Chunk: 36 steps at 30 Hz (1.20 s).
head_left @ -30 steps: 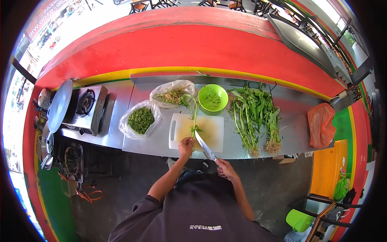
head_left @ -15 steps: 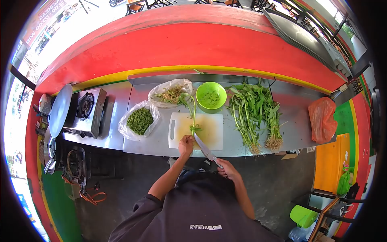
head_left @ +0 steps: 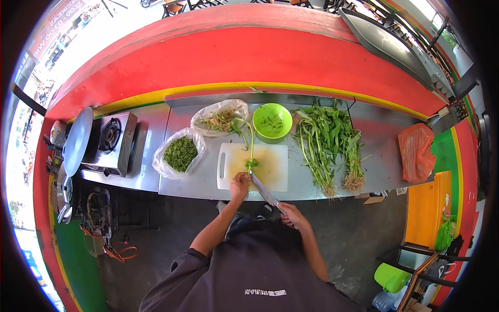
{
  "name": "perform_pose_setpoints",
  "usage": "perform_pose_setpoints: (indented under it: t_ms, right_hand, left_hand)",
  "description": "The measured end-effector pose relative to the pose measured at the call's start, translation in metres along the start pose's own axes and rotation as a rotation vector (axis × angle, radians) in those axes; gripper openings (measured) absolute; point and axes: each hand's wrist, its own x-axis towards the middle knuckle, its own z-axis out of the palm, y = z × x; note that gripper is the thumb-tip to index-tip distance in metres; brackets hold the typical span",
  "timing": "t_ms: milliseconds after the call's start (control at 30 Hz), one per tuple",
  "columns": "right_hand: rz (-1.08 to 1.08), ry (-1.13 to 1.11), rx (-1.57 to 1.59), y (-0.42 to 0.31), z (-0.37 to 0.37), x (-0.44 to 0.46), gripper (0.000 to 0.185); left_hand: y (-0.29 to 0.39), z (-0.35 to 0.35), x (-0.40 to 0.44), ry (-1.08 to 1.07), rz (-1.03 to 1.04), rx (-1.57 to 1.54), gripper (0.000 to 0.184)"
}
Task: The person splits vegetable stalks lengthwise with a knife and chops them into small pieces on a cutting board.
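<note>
My left hand (head_left: 240,185) is closed on the lower end of a water spinach stalk (head_left: 252,140) at the front of the white cutting board (head_left: 278,177). The stalk runs up across the board, its leafy top lying beyond the back edge. My right hand (head_left: 294,216) grips the handle of a kitchen knife (head_left: 265,191). The knife slants up and left, its tip at the stalk beside my left fingers; whether the blade touches it I cannot tell.
Behind the board are a green bowl (head_left: 272,120) with cut greens and a plastic bag (head_left: 221,117) of trimmings. A bag of chopped greens (head_left: 181,154) lies left, near a stove (head_left: 110,143). Water spinach bunches (head_left: 325,140) and an orange bag (head_left: 416,153) lie right.
The leaves low on the stalk have shifted slightly near the knife tip. Both hands keep their holds and have hardly moved.
</note>
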Motion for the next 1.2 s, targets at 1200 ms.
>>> perform_pose_setpoints:
  t_ms: [1200]
  right_hand:
    - [-0.136, 0.218, -0.098, -0.015, 0.042, -0.036, 0.030]
  left_hand:
    - [0.033, 0.001, -0.040, 0.261, -0.033, 0.025, 0.016]
